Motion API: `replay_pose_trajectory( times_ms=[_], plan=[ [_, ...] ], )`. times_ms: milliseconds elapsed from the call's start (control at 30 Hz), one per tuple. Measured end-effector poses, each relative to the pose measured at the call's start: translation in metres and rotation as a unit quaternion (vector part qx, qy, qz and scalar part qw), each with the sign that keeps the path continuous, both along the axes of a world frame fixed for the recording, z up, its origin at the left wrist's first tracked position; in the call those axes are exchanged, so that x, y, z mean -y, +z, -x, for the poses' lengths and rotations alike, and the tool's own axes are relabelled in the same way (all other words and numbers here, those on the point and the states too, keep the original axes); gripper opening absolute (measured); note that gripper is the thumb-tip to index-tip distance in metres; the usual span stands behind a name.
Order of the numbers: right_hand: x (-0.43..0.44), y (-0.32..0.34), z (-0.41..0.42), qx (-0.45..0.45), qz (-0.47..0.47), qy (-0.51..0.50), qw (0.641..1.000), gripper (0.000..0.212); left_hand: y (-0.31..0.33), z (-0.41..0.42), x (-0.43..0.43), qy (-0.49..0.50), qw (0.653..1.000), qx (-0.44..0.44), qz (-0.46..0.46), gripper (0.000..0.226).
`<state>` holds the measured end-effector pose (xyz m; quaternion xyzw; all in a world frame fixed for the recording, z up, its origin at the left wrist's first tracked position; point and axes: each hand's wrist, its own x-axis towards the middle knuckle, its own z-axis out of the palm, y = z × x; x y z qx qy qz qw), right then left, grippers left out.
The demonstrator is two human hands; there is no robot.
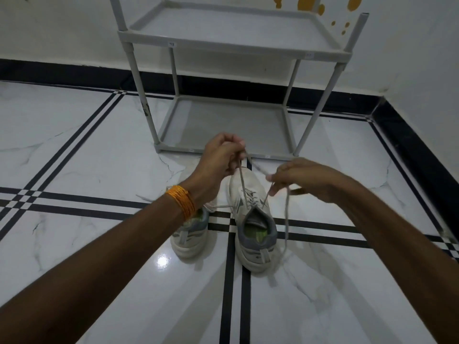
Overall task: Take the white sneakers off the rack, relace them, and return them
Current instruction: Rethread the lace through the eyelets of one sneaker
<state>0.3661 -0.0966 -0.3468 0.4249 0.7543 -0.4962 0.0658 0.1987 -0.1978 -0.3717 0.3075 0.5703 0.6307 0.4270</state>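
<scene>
Two white sneakers with grey collars stand on the floor, heels toward me. The right sneaker [253, 219] is fully visible; the left sneaker [190, 234] is partly hidden under my left forearm. A grey lace [241, 181] rises from the right sneaker's eyelets. My left hand [221, 157] pinches one lace end above the toe. My right hand [305, 178] pinches the other strand, which loops down past the shoe's right side. The two strands cross between my hands.
A grey two-shelf rack [231, 40] stands against the white wall just beyond the sneakers, both shelves bare. The floor is glossy white marble with black stripes [74, 202]. A black skirting runs along the walls; a corner lies at the right.
</scene>
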Motion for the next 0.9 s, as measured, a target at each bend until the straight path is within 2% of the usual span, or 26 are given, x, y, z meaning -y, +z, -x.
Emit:
replay_pose_trajectory(
  times_ms=[100, 133, 167, 200, 267, 333, 400, 467, 567, 633, 667, 767, 800, 833, 900],
  plan=[
    [-0.004, 0.027, 0.011, -0.099, 0.001, -0.032, 0.995, 0.024, 0.019, 0.000, 0.001, -0.063, 0.987, -0.141, -0.051, 0.007],
    [-0.005, 0.034, 0.015, -0.106, -0.018, -0.030, 0.994, 0.028, 0.021, -0.001, 0.002, -0.088, 0.970, -0.216, -0.070, 0.007],
    [-0.006, 0.040, 0.019, -0.106, -0.057, -0.028, 0.992, 0.030, 0.021, -0.003, 0.004, -0.106, 0.939, -0.312, -0.094, 0.006],
    [-0.007, 0.045, 0.022, -0.107, -0.106, -0.027, 0.988, 0.031, 0.019, -0.003, 0.004, -0.118, 0.890, -0.424, -0.119, 0.007],
    [-0.009, 0.052, 0.028, -0.104, -0.183, -0.021, 0.977, 0.030, 0.014, -0.005, 0.000, -0.132, 0.758, -0.622, -0.147, 0.013],
    [-0.009, 0.056, 0.034, -0.092, -0.202, 0.017, 0.975, 0.029, 0.010, -0.005, -0.006, -0.151, 0.649, -0.733, -0.134, 0.020],
    [-0.004, 0.059, 0.039, -0.074, -0.206, 0.064, 0.974, 0.030, 0.008, -0.004, -0.014, -0.160, 0.585, -0.786, -0.118, 0.031],
    [0.000, 0.061, 0.043, -0.073, -0.228, 0.083, 0.967, 0.030, 0.007, 0.001, -0.022, -0.157, 0.559, -0.807, -0.110, 0.039],
    [-0.004, 0.056, 0.044, -0.089, -0.294, 0.068, 0.949, 0.023, 0.008, 0.010, -0.032, -0.166, 0.556, -0.809, -0.097, 0.038],
    [-0.010, 0.050, 0.039, -0.078, -0.346, 0.054, 0.933, 0.021, 0.007, 0.011, -0.037, -0.175, 0.581, -0.789, -0.100, 0.031],
    [-0.012, 0.043, 0.035, -0.071, -0.378, 0.047, 0.922, 0.023, 0.006, 0.011, -0.038, -0.173, 0.619, -0.759, -0.103, 0.024],
    [-0.007, 0.024, 0.024, -0.088, -0.474, -0.013, 0.876, 0.029, 0.005, 0.008, -0.036, -0.161, 0.784, -0.592, -0.092, 0.011],
    [-0.004, 0.020, 0.021, -0.115, -0.453, -0.043, 0.883, 0.023, 0.005, 0.007, -0.035, -0.165, 0.818, -0.545, -0.080, 0.010],
    [0.000, 0.018, 0.020, -0.133, -0.390, -0.066, 0.909, 0.017, 0.005, 0.007, -0.034, -0.172, 0.835, -0.518, -0.072, 0.010],
    [0.005, 0.012, 0.019, -0.134, -0.213, -0.070, 0.965, 0.008, 0.006, 0.007, -0.033, -0.189, 0.838, -0.508, -0.067, 0.013]
  ],
)
